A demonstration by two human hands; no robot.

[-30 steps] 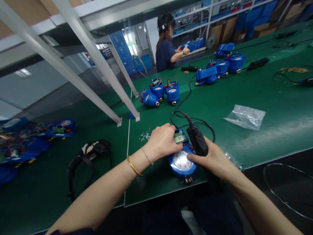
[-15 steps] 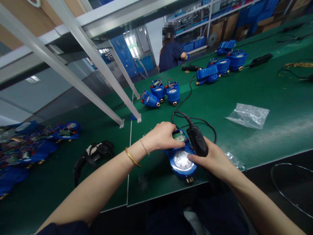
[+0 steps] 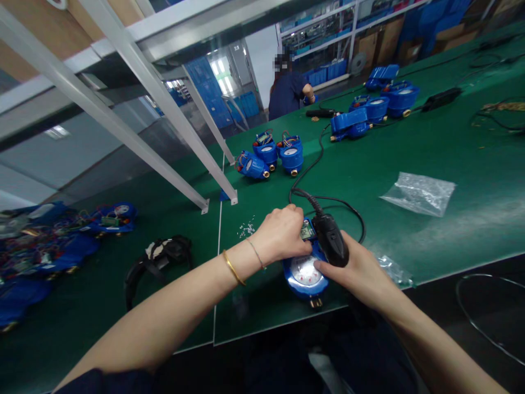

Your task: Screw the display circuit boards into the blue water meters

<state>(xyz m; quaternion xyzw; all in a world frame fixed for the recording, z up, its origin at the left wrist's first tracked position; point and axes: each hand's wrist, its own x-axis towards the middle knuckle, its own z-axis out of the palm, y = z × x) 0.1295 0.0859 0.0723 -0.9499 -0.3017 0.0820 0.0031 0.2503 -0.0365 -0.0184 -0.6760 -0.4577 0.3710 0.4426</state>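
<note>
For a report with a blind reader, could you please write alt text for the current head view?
The left hand touches a blue meter by its screen, while the right hand holds a black corded tool beside the dial. More blue meters sit farther back on the green table.

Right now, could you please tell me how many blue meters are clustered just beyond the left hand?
3: left meter, tilted; middle meter, slightly farther back; right meter, beside it.
</note>
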